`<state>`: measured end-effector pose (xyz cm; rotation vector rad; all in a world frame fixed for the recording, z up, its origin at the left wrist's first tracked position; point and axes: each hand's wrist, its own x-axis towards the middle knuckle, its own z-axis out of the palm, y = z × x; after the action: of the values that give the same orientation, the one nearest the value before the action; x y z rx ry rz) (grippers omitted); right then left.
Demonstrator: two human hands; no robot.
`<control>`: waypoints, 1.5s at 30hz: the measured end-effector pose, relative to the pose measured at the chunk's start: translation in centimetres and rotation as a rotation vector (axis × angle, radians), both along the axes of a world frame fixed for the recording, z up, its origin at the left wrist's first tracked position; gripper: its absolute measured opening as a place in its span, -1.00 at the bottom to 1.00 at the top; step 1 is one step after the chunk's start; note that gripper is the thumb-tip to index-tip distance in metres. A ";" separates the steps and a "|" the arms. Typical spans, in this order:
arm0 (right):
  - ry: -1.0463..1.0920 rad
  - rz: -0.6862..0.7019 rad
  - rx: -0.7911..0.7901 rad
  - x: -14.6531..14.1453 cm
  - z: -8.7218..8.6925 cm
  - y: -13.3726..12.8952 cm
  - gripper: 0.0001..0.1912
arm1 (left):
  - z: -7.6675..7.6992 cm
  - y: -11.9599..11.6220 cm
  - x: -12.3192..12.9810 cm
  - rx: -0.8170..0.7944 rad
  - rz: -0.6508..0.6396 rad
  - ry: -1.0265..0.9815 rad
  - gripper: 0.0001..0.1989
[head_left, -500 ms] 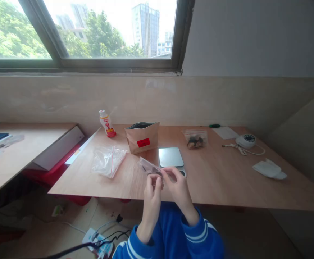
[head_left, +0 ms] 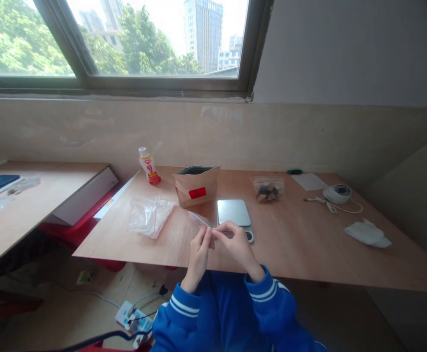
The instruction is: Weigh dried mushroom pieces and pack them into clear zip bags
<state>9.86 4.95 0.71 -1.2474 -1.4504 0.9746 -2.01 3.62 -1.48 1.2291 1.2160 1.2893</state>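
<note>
Over the table's front edge my left hand and my right hand meet, fingertips pinched together on a small clear zip bag. My fingers hide most of the bag, and its contents cannot be made out. Just behind my right hand lies a silver kitchen scale, its front part partly covered. A brown paper pouch with a red label stands open at the top behind my hands. Left of them is a stack of clear zip bags.
At the back are a white and red bottle and a filled zip bag. Farther right lie a paper sheet, a green-handled tool, a white dome camera with cable and a crumpled white cloth. A power strip sits on the floor.
My hands have drawn closer together, fingertips now touching at the bag's edge. The small bag is lower and more covered by my fingers. The view has shifted slightly.
</note>
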 end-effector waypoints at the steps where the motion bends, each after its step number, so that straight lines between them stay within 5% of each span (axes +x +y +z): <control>1: 0.024 -0.007 -0.017 0.0 -0.1 0.2 -0.76 | -0.1 -0.1 -0.1 0.009 -0.003 0.006 -0.58; 8: 0.260 -0.407 -0.084 2.6 0.2 3.7 -0.66 | -1.2 -1.9 -0.7 0.041 0.009 0.083 -0.57; 11: 0.224 -0.266 -0.024 3.3 1.6 4.8 -0.64 | -2.3 -1.7 -1.1 0.048 -0.121 -0.018 -0.50; 15: 0.124 -0.094 -0.012 2.5 2.5 6.2 -0.68 | -4.4 0.5 -1.1 -0.053 0.017 -0.294 -0.69; 20: -0.060 0.085 0.006 1.1 2.3 8.1 -0.77 | -5.6 3.5 -1.4 -0.204 -0.194 -0.590 -0.41; 24: -0.268 0.206 0.293 0.6 3.7 7.6 -0.72 | -5.8 5.0 -1.9 -0.157 -0.106 -0.521 -0.37; 27: -0.292 0.329 0.347 0.2 4.2 6.9 -0.91 | -6.3 5.6 -2.3 -0.071 -0.022 -0.450 -0.32; 36: -0.544 0.737 0.275 -1.9 0.3 9.5 -0.54 | -7.3 5.5 -2.5 0.045 -0.011 -0.282 -0.29; 45: -0.623 0.719 0.305 -1.4 0.1 10.0 -0.40 | -8.0 5.7 -2.8 0.017 0.019 -0.221 -0.42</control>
<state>8.44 14.97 0.78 -0.8291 -2.5393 0.7785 -4.79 9.35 -9.52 1.0574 1.0619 1.4114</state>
